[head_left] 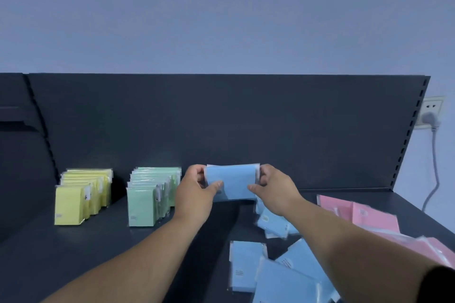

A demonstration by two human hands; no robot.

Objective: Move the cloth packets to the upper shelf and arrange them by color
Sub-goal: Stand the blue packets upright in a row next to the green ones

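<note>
You reached both bare forearms forward and inward. Your left hand (pixel 197 188) and right hand (pixel 274 186) faced each other, palms turned in (thumbs nearest you), each pinching with thumb and curled fingers at the same height.

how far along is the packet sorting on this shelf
Done: the yellow row and the green row stand upright in files against the back panel. In hand: the left hand and right hand hold one blue packet beside the green row. Left: the loose blue packets and the pink packets lie in heaps.
</note>
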